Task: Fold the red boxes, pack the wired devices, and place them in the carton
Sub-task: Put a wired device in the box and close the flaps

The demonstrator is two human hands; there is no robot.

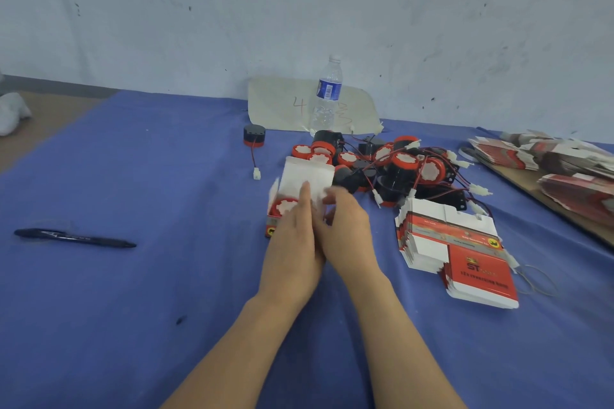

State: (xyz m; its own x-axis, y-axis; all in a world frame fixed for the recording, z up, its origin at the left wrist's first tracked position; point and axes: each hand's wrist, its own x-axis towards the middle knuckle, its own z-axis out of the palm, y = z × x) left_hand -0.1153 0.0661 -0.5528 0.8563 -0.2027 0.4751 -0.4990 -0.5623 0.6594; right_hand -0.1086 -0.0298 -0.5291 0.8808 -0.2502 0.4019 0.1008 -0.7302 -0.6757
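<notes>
Box (307,181) mid-table, device (285,206) seated inside, lid flap up. Left hand (292,242) presses flat on it; right hand (345,229) seems to pinch its side (blurred). Device pile (395,163) and flat boxes (458,252) left to do; carton unseen.

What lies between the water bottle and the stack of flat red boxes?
In the head view, a pile of wired devices lies between the water bottle and the stack of flat red boxes.

We note a table draped in blue cloth (166,292) carrying a black ballpoint pen (74,238) at left, a clear plastic water bottle (327,96) upright at the back, a heap of round black-and-red wired devices (392,166) mid-table, an open red-and-white cardboard box (305,176) just before it, and a stack of flat red-and-white box blanks (455,252) to the right.
</notes>
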